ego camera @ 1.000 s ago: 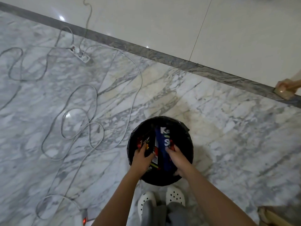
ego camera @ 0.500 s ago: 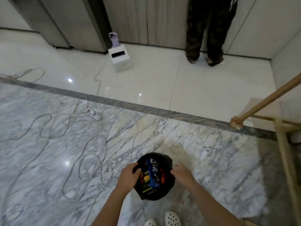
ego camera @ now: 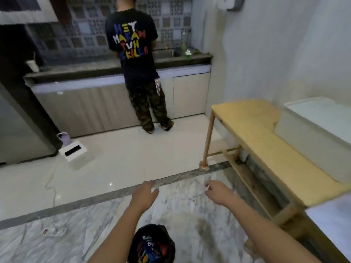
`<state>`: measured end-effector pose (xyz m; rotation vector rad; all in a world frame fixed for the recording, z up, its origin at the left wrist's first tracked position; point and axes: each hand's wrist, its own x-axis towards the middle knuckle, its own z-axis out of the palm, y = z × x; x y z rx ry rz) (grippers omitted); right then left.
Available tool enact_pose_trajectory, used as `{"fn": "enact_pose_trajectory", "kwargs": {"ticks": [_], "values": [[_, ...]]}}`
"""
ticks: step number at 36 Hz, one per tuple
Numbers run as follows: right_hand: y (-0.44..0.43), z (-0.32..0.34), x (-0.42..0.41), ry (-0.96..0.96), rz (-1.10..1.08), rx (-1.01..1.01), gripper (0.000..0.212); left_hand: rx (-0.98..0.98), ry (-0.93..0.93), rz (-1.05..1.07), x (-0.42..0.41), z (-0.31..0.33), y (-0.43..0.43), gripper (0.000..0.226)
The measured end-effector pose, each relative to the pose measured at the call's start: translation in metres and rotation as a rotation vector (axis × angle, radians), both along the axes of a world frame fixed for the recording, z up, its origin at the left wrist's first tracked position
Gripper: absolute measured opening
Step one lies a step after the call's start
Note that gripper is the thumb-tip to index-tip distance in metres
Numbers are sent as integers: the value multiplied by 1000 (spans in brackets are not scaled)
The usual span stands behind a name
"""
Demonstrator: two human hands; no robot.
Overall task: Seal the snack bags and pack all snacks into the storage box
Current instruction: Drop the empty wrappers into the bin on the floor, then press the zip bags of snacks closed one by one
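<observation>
Snack bags (ego camera: 150, 247) in blue, red and yellow lie in a round black bin (ego camera: 132, 242) on the grey marble floor (ego camera: 190, 215), at the bottom of the view under the arms. Both hands are out in front and hold nothing. The left hand (ego camera: 145, 194) has its fingers spread. The right hand (ego camera: 218, 190) has loose fingers, a little bent. Both are apart from the bin.

The big white plastic storage box (ego camera: 303, 145) stands on the light wooden tabletop (ego camera: 262, 149) to the right, well apart from the bin. I think the job now is to get the snacks from the bin into that box. A good way is to bend down and lift the bags by their tops so nothing spills. Each top should be shut tight before the bag goes in. I cannot tell if the box has a lid on; it is too blurry.

A person in a black shirt (ego camera: 136, 59) stands at the kitchen sink (ego camera: 167, 53) far back, facing away and not in the way. A small white box-shaped machine (ego camera: 73, 149) sits on the floor to the left, with a thin cable (ego camera: 50, 185) trailing from it. The wooden table leg (ego camera: 207, 141) stands near the path to the box, so feet should mind it and the bags should go up over the tabletop edge.
</observation>
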<state>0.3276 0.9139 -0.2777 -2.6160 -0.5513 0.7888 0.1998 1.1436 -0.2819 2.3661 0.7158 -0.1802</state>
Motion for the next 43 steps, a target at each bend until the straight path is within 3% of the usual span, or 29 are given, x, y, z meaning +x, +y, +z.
{"fn": "enact_pose_trajectory", "kwargs": {"ticks": [8,16,23,33,43], "values": [[-166,40,-53,-33,-346,9,7,13,-67,-417,65,33,-132,36],[-337,64,-146,-83,-823,-39,25,-104,-126,-834,77,61,-329,44],[-462,67,-212,-89,-1081,-43,32,-79,-150,-1083,59,65,-485,40],[-592,45,-245,-127,-1185,3,30,-106,-91,-1232,55,48,-653,48],[-656,19,-176,-135,-1150,56,29,-33,-20,-1192,105,13,-705,47]]}}
